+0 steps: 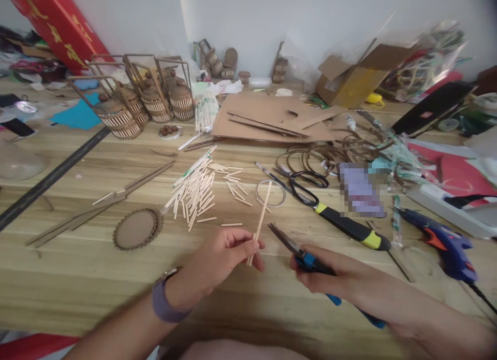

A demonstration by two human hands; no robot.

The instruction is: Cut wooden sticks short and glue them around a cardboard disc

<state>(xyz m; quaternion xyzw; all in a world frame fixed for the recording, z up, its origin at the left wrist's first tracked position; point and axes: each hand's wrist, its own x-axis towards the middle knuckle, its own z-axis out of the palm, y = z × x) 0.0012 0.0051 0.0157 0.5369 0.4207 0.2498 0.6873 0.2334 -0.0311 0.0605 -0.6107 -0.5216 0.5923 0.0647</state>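
My left hand point(221, 256), with a watch on its wrist, pinches a thin wooden stick point(264, 207) that slants upward. A shorter piece lies against the stick at my fingertips. My right hand point(330, 272) is closed around blue-handled pliers point(286, 241). Their dark jaws point up and left, just right of the stick and apart from it. Beyond my left hand lies a pile of short cut sticks point(196, 191). A clear ring point(285, 199) rests on the table behind the long stick.
Scissors point(305, 186), a black-and-yellow handled tool point(345, 226) and a blue glue gun point(446, 241) lie right. A round cardboard piece point(134, 230) is left. Small lidded baskets point(116, 119) stand at back left, beside a flat cardboard sheet point(264, 109). Brown strips point(334, 147) curl at right.
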